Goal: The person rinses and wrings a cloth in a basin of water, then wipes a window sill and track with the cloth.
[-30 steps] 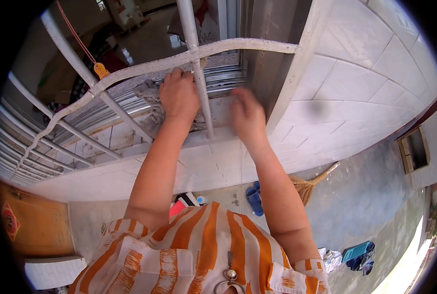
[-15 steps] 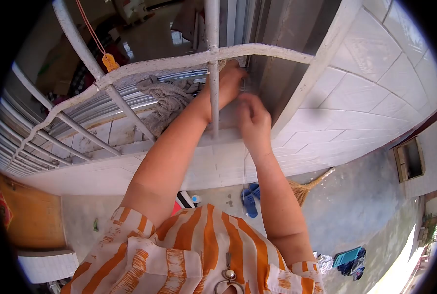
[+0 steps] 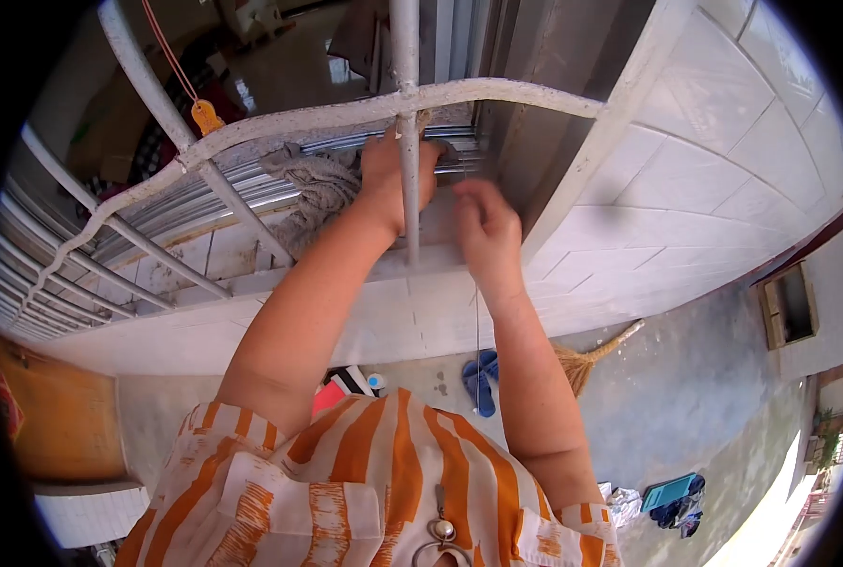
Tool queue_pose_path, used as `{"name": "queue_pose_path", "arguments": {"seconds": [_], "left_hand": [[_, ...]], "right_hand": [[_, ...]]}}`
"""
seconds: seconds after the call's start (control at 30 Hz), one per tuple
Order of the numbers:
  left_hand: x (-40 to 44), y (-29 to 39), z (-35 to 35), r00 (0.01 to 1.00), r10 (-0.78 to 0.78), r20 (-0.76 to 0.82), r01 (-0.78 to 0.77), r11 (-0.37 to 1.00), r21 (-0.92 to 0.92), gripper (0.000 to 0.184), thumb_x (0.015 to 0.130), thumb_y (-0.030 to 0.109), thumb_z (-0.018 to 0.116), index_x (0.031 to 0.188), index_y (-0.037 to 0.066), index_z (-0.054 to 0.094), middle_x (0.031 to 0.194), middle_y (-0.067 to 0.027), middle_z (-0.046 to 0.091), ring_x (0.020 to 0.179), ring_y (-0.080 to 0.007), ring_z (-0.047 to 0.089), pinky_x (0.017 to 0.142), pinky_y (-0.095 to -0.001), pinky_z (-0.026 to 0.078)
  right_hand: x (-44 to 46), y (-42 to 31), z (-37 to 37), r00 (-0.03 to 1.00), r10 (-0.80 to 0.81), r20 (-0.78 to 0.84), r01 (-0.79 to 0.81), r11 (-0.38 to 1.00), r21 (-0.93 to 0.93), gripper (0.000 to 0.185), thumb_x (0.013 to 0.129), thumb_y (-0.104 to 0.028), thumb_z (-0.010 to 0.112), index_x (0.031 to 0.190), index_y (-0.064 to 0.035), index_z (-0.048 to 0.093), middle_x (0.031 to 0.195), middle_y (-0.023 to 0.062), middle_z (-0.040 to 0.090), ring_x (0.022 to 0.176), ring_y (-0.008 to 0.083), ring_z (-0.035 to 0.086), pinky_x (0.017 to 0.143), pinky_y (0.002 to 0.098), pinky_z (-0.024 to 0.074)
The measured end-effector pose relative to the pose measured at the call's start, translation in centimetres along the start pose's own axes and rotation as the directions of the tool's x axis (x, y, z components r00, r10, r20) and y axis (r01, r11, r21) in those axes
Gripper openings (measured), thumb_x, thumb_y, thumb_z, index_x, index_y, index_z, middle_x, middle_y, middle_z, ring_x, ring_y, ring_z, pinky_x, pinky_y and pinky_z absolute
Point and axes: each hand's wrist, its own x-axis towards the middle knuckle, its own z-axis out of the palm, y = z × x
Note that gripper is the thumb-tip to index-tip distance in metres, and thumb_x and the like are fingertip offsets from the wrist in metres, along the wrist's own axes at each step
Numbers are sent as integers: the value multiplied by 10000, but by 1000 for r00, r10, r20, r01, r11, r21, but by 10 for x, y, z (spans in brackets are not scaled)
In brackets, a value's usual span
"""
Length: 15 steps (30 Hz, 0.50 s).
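At the sill (image 3: 440, 231), the left hand (image 3: 388, 180) curves behind the upright bar (image 3: 409, 180), presumably for reach, the right hand (image 3: 492, 236) right of it (whether fingers pinch, I cannot tell).

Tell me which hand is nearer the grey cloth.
Left. The left hand is close beside the grey cloth; the right hand is farther off, across the vertical bar from it.
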Motion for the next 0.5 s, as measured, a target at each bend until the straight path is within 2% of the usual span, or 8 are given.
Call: {"name": "queue_pose_path", "arguments": {"seconds": [0.03, 0.1, 0.13, 0.2, 0.23, 0.3, 0.43, 0.5], "left_hand": [[-3, -2, -2, 1000, 4, 1, -4, 1000, 0, 323, 703, 34, 578, 968, 173, 698, 932, -69, 591, 912, -278, 553, 811, -383, 458], [-6, -2, -9, 996, -69, 54, 69, 998, 8, 321, 702, 13, 569, 962, 151, 698, 926, -77, 585, 899, -279, 547, 807, -389, 463], [-5, -3, -8, 996, -70, 52, 70, 998, 8, 321, 702, 13, 569, 962, 151, 698, 926, -77, 585, 899, -279, 547, 807, -389, 463], [-5, -5, -3, 999, -38, 11, 38, 999, 0, 321, 689, 1, 564, 945, 142, 699, 915, -79, 578, 896, -279, 543, 791, -391, 469], [-7, -4, 0, 999, -43, 9, 43, 999, 1, 321, 689, 1, 564, 945, 142, 699, 915, -79, 578, 896, -279, 543, 791, -391, 469], [-10, -3, 5, 995, -11, -102, 8, 1000, -25, 309, 679, -1, 559, 919, 133, 699, 895, -82, 568, 891, -281, 539, 781, -389, 469], [-14, -9, 10, 985, 16, -169, -41, 989, -144, 304, 675, -7, 551, 907, 125, 696, 874, -85, 557, 877, -283, 529, 783, -389, 458], [-12, -10, 16, 971, 82, -224, -123, 976, -179, 299, 680, -11, 543, 901, 121, 696, 868, -83, 552, 861, -285, 516, 784, -390, 445]], "right_hand": [[0, 2, 0, 1000, 1, -4, -1, 1000, 1, 144, 848, -1, 481, 957, -6, 574, 725, 117, 573, 666, 172, 547, 636, 290, 458], [1, 6, 2, 995, -94, -19, 94, 995, 16, 182, 852, -7, 485, 1010, -9, 576, 768, 19, 581, 688, 71, 507, 618, 226, 433], [1, 6, 3, 995, -95, -19, 95, 995, 16, 182, 852, -7, 485, 1010, -9, 576, 768, 19, 581, 688, 71, 507, 618, 226, 433], [2, 5, 5, 996, -47, -76, 51, 997, 62, 238, 846, -19, 483, 1074, -7, 547, 731, 132, 572, 645, 197, 549, 639, 307, 466], [2, 4, 5, 996, -48, -71, 53, 997, 63, 238, 846, -19, 483, 1074, -7, 547, 731, 132, 572, 645, 197, 549, 639, 307, 466], [3, 2, 5, 997, -10, -80, 10, 1000, 1, 289, 843, -31, 488, 1127, 1, 525, 722, 140, 570, 631, 202, 552, 630, 311, 468], [5, 8, 5, 1000, 24, -15, -24, 999, -26, 282, 837, -29, 491, 1111, 19, 537, 706, 139, 567, 621, 204, 554, 620, 309, 469], [7, 12, 7, 999, 14, -36, -16, 998, -56, 271, 830, -22, 490, 1088, 28, 552, 694, 128, 574, 616, 186, 554, 609, 302, 467]]}}
